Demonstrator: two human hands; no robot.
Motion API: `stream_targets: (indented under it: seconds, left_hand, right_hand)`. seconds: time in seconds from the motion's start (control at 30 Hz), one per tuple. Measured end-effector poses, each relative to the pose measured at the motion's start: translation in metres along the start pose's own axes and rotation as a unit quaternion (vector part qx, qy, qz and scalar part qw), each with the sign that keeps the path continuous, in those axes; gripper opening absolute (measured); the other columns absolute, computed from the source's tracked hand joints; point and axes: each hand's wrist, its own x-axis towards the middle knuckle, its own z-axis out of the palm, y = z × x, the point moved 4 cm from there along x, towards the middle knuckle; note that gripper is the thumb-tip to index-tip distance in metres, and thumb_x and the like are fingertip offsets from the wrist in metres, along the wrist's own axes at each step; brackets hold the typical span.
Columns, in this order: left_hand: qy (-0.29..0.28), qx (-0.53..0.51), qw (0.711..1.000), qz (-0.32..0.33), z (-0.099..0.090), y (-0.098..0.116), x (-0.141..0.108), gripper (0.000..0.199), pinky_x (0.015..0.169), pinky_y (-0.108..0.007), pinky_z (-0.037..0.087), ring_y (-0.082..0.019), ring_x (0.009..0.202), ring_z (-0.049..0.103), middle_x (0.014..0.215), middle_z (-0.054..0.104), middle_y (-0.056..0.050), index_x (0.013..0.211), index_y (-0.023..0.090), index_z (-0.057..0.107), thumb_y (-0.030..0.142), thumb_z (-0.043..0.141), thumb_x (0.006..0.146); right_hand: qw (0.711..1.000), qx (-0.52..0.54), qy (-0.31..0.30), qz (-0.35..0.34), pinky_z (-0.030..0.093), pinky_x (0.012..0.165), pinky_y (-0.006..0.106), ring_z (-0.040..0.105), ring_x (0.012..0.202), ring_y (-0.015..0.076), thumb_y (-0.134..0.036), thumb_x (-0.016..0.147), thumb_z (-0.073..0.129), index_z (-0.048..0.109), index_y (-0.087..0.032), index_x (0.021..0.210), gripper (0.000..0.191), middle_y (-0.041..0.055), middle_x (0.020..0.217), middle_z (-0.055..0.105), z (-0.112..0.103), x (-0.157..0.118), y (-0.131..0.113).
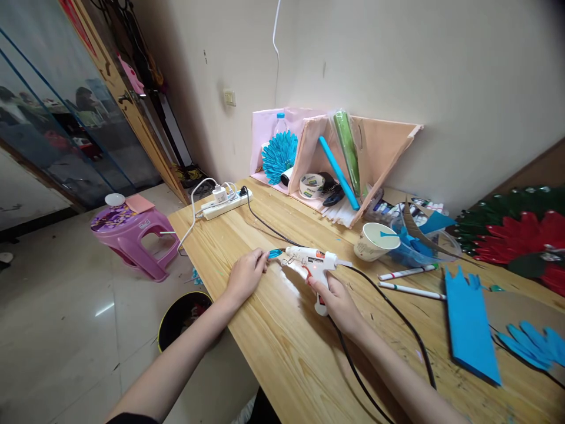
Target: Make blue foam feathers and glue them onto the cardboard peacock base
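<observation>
My left hand (248,272) rests low over the left part of the wooden table (282,353), its fingers pinched on a small blue petal (275,254). The petal points right, toward the nozzle of a white glue gun (311,259); whether they touch is too small to tell. Wrapped round the glue gun's handle is my right hand (338,297), with a finger at the red trigger. A clear glue stick pokes out of the gun's back end. The gun's black cord runs down from the handle.
A white power strip (227,204) lies at the far left table edge. Behind stand pink partitions (388,141) with a blue flower (280,156). At right are a paper cup (375,242), markers (412,290), blue sheets (470,330) and petals (529,344). A bin (170,324) stands below.
</observation>
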Motion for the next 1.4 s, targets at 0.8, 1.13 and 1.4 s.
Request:
stream_targets:
  seconds: [0.8, 1.13, 1.4]
  left_hand:
    - [0.005, 0.001, 1.000, -0.004, -0.0004, 0.0006, -0.0001, 0.035, 0.061, -0.025, 0.038, -0.016, 0.065, 0.057, 0.065, 0.061, 0.001, 0.074, 0.021, 0.054, 0.042, 0.032, 0.090]
    - [0.013, 0.003, 1.000, -0.008, -0.0002, -0.0012, 0.0004, 0.033, 0.060, -0.025, 0.037, -0.015, 0.064, 0.057, 0.065, 0.060, 0.001, 0.072, 0.021, 0.054, 0.040, 0.034, 0.090]
    - [0.017, 0.002, 1.000, -0.006, -0.0010, -0.0005, 0.0012, 0.034, 0.061, -0.025, 0.037, -0.016, 0.063, 0.056, 0.063, 0.060, 0.001, 0.069, 0.021, 0.052, 0.040, 0.033, 0.090]
  right_hand:
    - [1.000, -0.021, 0.007, -0.008, 0.036, 0.051, 0.025, 0.048, 0.053, 0.0138, -0.046, 0.081, 0.044, 0.045, -0.019, 0.063, 0.032, -0.0026, 0.055, 0.049, 0.0005, 0.0032, 0.0030]
    - [1.000, -0.007, -0.007, -0.006, 0.035, 0.051, 0.024, 0.045, 0.053, 0.0129, -0.045, 0.081, 0.044, 0.043, -0.019, 0.060, 0.034, -0.0032, 0.055, 0.046, 0.0006, 0.0025, -0.0003]
    - [1.000, -0.006, -0.014, -0.009, 0.035, 0.051, 0.024, 0.044, 0.053, 0.0128, -0.046, 0.081, 0.044, 0.044, -0.019, 0.062, 0.033, -0.0030, 0.055, 0.046, -0.0004, 0.0014, -0.0021]
